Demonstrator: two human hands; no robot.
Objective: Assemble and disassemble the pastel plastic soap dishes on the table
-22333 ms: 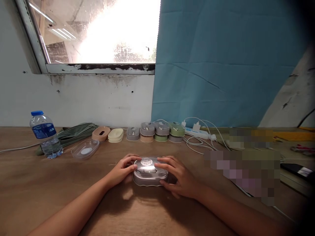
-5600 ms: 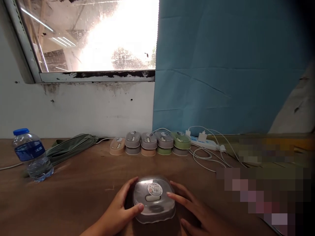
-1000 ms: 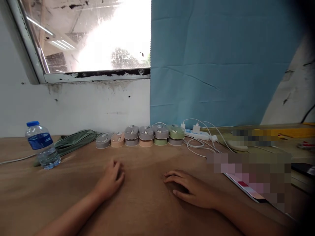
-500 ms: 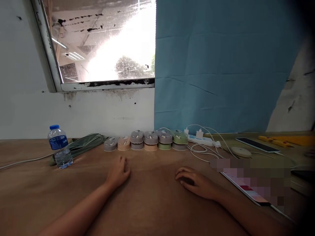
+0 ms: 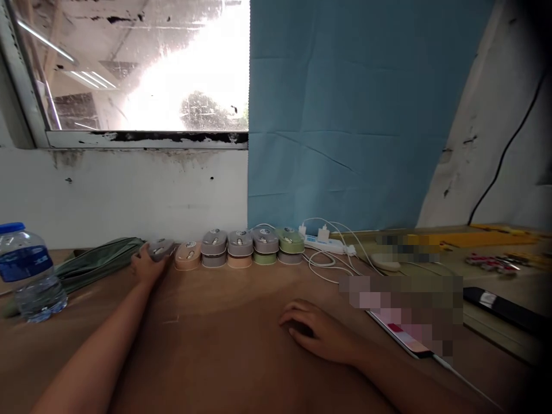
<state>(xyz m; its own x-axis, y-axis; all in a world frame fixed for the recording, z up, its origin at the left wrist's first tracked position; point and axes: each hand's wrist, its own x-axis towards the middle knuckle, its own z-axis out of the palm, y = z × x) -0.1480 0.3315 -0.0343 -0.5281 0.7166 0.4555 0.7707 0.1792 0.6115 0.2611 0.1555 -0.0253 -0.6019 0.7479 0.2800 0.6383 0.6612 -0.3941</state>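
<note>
At the left end of a row of small oval boxes, my left hand (image 5: 149, 265) has its fingers and thumb around a grey oval box (image 5: 162, 248). Part of that box is hidden by the hand. Just right of it a single orange box (image 5: 188, 256) sits on the table. Beyond that stand stacks of two: a grey stack (image 5: 214, 247), grey on orange (image 5: 240, 248), grey on green (image 5: 265, 246), and green on grey (image 5: 291, 244). My right hand (image 5: 317, 329) rests on the brown table (image 5: 224, 345), palm down, fingers loosely curved and thumb apart, holding nothing.
A water bottle (image 5: 30, 273) stands at the left by a dark green folded fabric item (image 5: 101, 259). A white power strip (image 5: 325, 244) with looping cables lies behind the right hand. A partly blurred phone-like device (image 5: 401, 333) lies beside the right forearm.
My left hand has reached forward and left to the end grey box and closed around it. The right hand stays resting on the table. The view has turned to the right.
</note>
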